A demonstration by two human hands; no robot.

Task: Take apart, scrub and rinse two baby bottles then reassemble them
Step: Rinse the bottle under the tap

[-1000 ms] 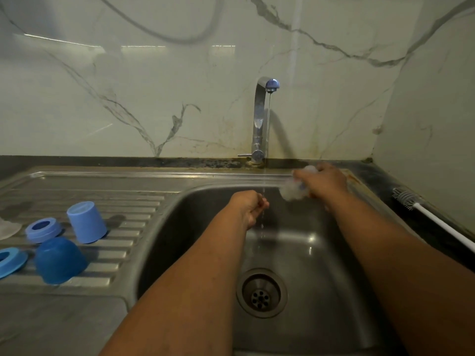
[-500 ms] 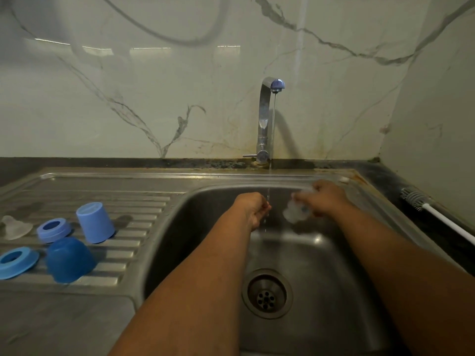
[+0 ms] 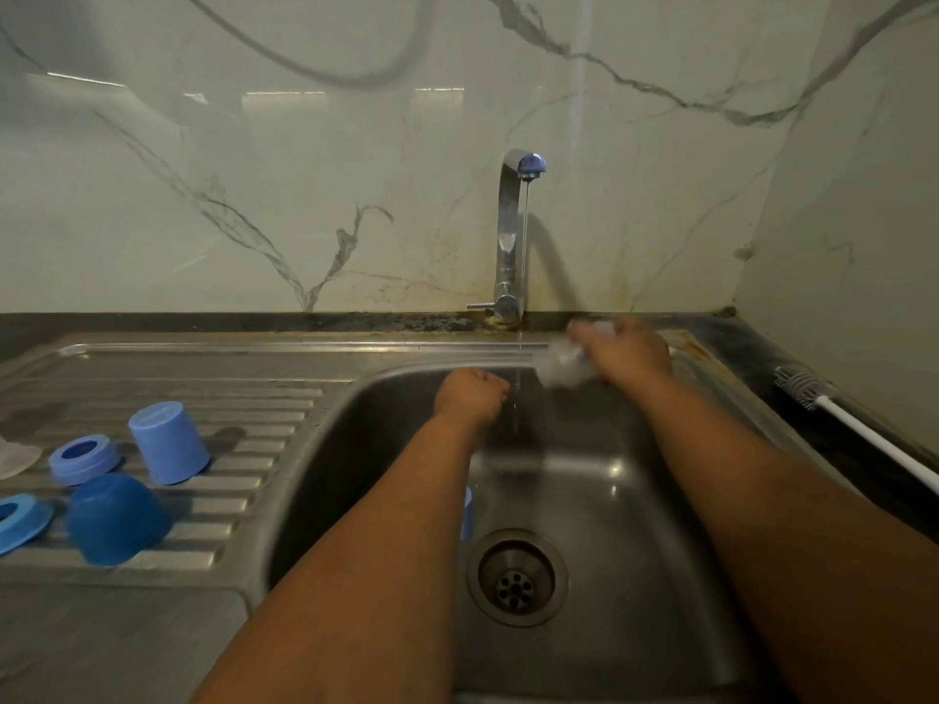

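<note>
The right hand (image 3: 627,350) is clamping a clear bottle (image 3: 561,365), blurred, at the sink (image 3: 660,525) rim, centre right of frame. The left hand (image 3: 470,396) is curling its fingers beside the thin stream; contents cannot be told. Advice: be turning the bottle mouth into the water. On the drainboard, lower left: two caps (image 3: 167,442), two rings (image 3: 84,458), one teat (image 3: 15,457). One brush (image 3: 858,429), right edge.

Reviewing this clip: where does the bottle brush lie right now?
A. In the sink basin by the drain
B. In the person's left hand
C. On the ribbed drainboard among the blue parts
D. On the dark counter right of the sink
D: the bottle brush lies on the dark counter right of the sink, its bristle end toward the wall, untouched by either hand.
</note>
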